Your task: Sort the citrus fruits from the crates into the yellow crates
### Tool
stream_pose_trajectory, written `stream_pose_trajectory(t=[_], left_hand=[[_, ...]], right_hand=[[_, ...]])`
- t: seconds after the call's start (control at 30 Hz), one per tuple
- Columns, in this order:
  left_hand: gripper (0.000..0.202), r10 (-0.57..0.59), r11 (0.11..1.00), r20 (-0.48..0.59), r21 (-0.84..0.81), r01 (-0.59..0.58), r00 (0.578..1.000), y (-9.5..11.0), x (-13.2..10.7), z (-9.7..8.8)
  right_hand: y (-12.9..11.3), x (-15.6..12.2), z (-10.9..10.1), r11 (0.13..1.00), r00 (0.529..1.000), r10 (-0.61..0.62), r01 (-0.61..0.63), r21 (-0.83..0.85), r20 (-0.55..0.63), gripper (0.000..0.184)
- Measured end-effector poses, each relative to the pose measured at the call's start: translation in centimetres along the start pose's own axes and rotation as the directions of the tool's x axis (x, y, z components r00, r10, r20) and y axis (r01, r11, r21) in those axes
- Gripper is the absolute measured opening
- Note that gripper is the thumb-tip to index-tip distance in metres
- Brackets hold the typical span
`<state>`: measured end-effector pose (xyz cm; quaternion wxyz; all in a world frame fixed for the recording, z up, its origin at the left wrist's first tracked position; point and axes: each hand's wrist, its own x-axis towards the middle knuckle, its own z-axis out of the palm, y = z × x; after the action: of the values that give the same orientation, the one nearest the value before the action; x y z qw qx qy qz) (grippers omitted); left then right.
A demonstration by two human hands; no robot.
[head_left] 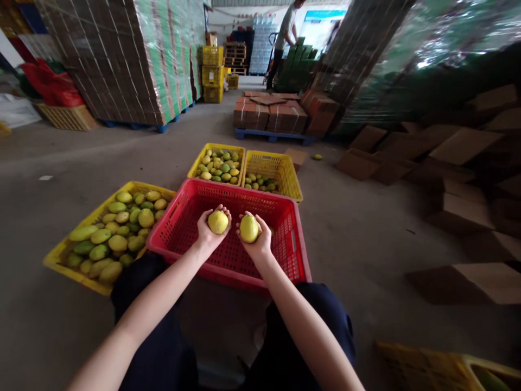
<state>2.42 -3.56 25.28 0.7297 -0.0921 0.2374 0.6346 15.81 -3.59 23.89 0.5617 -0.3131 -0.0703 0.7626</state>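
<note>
My left hand [206,230] is cupped, palm up, around a yellow mango [218,222]. Beside it, my right hand [262,240] holds a yellow-green mango [249,228] the same way, with fingers curled round its sides. Both hands are above a red plastic crate [228,275] between my knees, a small gap apart. My forearms and hands hide part of the crate's inside. To the left, a tilted yellow crate [77,279] is heaped with green and yellow mangoes [118,243].
Beyond the red crate stand a fuller yellow crate [196,161] and a partly filled one [291,176]. Open cardboard boxes [459,203] lie on the right. Another yellow crate [423,366] is near my right leg. Boxes on a blue pallet [272,134] and a person [285,38] are farther back.
</note>
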Motion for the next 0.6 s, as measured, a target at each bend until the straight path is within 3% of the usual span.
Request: stream_pose_trajectory(t=[0.1,0.17,0.3,0.37,0.4,0.5,0.53,0.6], left_hand=[[0.025,0.076,0.997,-0.051,0.017,-0.075,0.996,0.3,0.8,-0.7],[0.024,0.077,0.991,-0.095,0.112,-0.067,0.992,0.1,1.4,-1.7],[0.025,-0.088,0.878,-0.195,0.449,0.168,0.977,-1.1,3.1,-5.4],[0.025,-0.137,0.779,-0.249,0.571,0.26,0.959,-2.0,4.2,-7.6],[0.024,-0.143,0.689,-0.274,0.662,0.294,0.951,-2.4,4.8,-8.6],[0.03,-0.074,0.325,-0.274,0.902,0.283,0.959,-3.0,6.5,-10.4],[0.034,-0.053,0.265,-0.245,0.931,0.25,0.968,-3.0,7.1,-10.4],[0.038,-0.025,0.272,-0.151,0.95,0.152,0.988,-2.4,8.5,-9.2]], right_hand=[[-0.5,0.2,-0.4,0.999,0.998,-0.008,0.011,0.037,-0.07,0.019],[-1.0,0.6,-1.0,0.999,0.979,-0.003,0.01,0.032,-0.203,0.015],[-2.5,1.2,-2.7,1.0,0.902,0.015,-0.019,-0.005,-0.431,0.007],[-3.2,1.3,-3.3,1.0,0.897,0.007,-0.018,-0.02,-0.441,0.006],[-3.5,1.3,-3.6,0.999,0.898,0.002,-0.017,-0.03,-0.44,0.005],[-4.1,1.2,-4.1,0.998,0.903,-0.013,-0.017,-0.066,-0.429,0.005],[-4.2,1.1,-4.3,0.997,0.905,-0.019,-0.016,-0.079,-0.425,0.006],[-4.3,1.1,-4.5,0.991,0.925,-0.054,0.003,-0.133,-0.376,0.009]])
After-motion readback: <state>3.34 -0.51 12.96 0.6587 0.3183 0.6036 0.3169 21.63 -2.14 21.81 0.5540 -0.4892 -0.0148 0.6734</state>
